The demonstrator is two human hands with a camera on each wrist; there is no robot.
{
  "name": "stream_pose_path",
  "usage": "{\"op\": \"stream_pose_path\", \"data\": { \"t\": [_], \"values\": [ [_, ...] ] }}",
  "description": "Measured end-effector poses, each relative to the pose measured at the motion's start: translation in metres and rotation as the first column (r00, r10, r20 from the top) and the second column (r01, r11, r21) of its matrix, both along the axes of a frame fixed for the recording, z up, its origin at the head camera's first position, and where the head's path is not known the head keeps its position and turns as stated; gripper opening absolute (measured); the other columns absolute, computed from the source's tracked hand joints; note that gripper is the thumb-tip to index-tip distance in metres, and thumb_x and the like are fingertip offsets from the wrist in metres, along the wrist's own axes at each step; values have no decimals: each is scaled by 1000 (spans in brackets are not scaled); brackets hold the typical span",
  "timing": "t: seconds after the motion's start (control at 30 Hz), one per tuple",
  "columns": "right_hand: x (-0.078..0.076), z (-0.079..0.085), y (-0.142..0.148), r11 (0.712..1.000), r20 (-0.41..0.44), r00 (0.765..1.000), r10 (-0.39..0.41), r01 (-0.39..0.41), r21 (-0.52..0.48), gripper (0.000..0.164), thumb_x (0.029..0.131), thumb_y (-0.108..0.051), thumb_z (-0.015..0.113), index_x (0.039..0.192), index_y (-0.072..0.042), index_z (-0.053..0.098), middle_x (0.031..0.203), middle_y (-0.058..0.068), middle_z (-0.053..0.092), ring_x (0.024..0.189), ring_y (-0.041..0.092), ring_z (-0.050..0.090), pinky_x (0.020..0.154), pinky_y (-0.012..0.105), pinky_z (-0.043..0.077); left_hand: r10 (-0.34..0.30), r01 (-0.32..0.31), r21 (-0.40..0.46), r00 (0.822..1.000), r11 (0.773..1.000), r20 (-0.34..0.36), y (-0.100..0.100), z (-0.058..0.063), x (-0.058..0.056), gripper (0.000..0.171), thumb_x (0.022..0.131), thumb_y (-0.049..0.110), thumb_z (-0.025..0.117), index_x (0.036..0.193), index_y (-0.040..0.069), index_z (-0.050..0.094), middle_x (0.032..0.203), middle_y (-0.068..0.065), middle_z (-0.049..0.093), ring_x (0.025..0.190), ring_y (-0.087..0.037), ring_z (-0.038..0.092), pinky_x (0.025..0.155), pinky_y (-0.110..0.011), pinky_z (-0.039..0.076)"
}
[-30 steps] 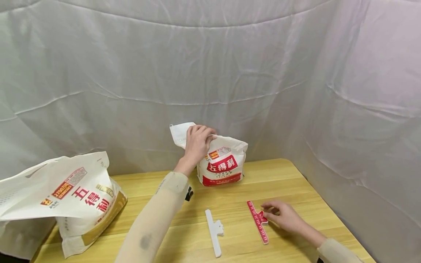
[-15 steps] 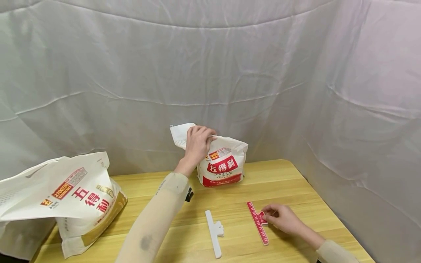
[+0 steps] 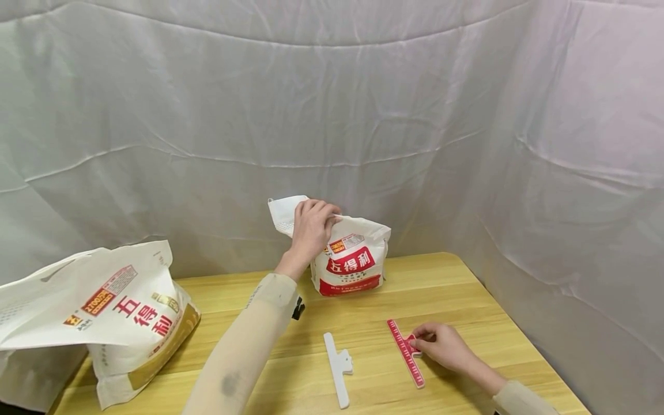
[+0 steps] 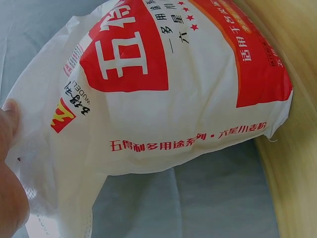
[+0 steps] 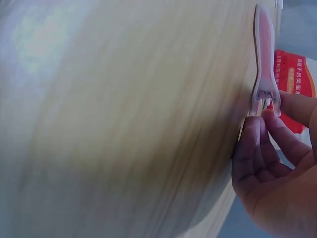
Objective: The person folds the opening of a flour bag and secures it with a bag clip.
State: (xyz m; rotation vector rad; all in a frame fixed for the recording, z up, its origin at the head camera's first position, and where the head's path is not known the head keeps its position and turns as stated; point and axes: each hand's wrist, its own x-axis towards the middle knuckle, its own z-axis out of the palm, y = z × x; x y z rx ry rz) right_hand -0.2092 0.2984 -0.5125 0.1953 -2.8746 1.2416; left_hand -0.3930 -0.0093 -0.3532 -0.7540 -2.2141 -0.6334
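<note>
At the back of the table, my left hand point(image 3: 310, 227) grips the gathered top of a white and red flour bag point(image 3: 358, 262), which stands upright. The bag's folded-over top sticks out left of the hand. In the left wrist view, the thumb point(image 4: 11, 116) presses on the bag's white paper point(image 4: 138, 114). Front right, my right hand point(image 3: 443, 346) pinches the handle of a red bag clip point(image 3: 406, 353) between thumb and fingers. The right wrist view has the clip point(image 5: 266, 49) edge-on, close over the wood, with fingertips at its handle. A white bag clip point(image 3: 338, 369) lies to its left.
A larger white flour bag point(image 3: 124, 323) with a gold base stands at the left, its open top slumped leftward. Grey cloth point(image 3: 332, 104) hangs behind and to the right of the wooden table point(image 3: 467, 288).
My right hand's fingers have closed onto the red clip's handle, and the clip has shifted very slightly. The left hand stays in place on the bag.
</note>
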Motion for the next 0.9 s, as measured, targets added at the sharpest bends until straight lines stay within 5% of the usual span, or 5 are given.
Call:
{"op": "stream_pose_path", "data": {
  "t": [0.2,0.47,0.9],
  "values": [
    [3,1,-1,992,55,998,-9,16,-122,23,94,-14,77,109,3,72,92,5,74,75,17,70,58,28,57,0,0,-6,1000,1000,-5,0,-1,-1,14,102,25,66,105,15,75,104,-1,73,112,-26,56,110,-47,35],
    [4,6,-2,993,27,999,-40,43,-107,21,95,-20,77,109,-4,74,92,3,75,75,17,67,56,30,56,-12,12,20,1000,1000,-13,0,0,0,12,101,23,68,103,14,75,103,-3,73,110,-28,56,109,-49,35],
    [0,10,-4,983,2,998,-61,61,-171,28,94,-18,77,115,0,72,100,8,76,83,20,71,65,30,60,-5,5,10,1000,1000,-5,-1,1,0,12,101,23,67,104,14,75,105,-3,73,112,-28,56,110,-49,34]
  ]
}}
